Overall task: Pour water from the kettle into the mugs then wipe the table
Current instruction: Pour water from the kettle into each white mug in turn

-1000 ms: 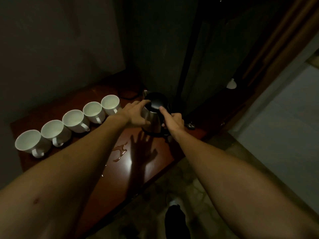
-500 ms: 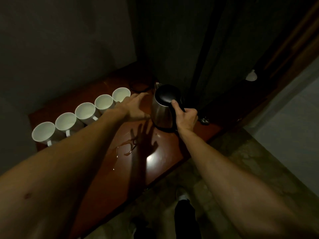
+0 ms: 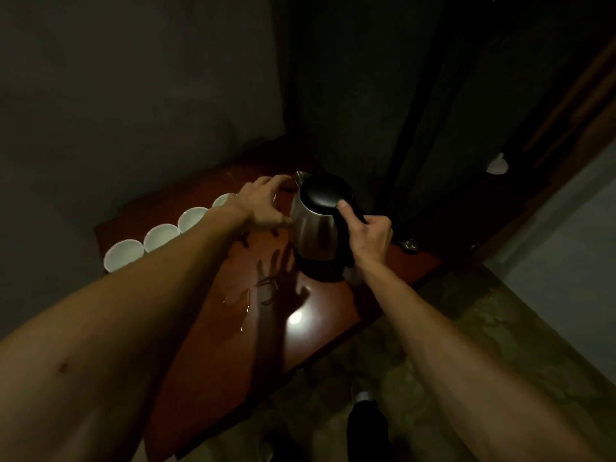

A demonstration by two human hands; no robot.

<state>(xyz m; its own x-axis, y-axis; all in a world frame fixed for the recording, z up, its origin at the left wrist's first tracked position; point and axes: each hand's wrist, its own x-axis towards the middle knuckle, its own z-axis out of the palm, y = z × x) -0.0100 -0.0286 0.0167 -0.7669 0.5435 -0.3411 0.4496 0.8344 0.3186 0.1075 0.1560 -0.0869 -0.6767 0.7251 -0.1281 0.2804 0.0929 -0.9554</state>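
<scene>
Since a second ago your left hand (image 3: 263, 208) has come off the kettle's lid and side and now hovers just left of it with the fingers spread and nothing in them, while your right hand (image 3: 368, 236) has settled from fingertips on the lid into a full wrap on the black handle, thumb lying up on the lid edge. That stainless steel electric kettle with the black lid and black base (image 3: 316, 228) also looks higher against the reddish-brown wooden worktop (image 3: 320, 331) than before, upright with the spout facing away from you (can't tell for sure if the base is touching the wood, it's pretty dark there).

So: right grip closed around the kettle handle, left grip wide open and touching nothing I can make out, maybe just brushing the steel side with the thumb.

Your row of white ceramic mugs (image 3: 160, 236) runs along the left back edge of the worktop; four show, your left forearm covers the near end of the line. A small puddle of spilled water (image 3: 251, 293) sits on the worktop near the kettle, right by the shadow of your hand.
</scene>
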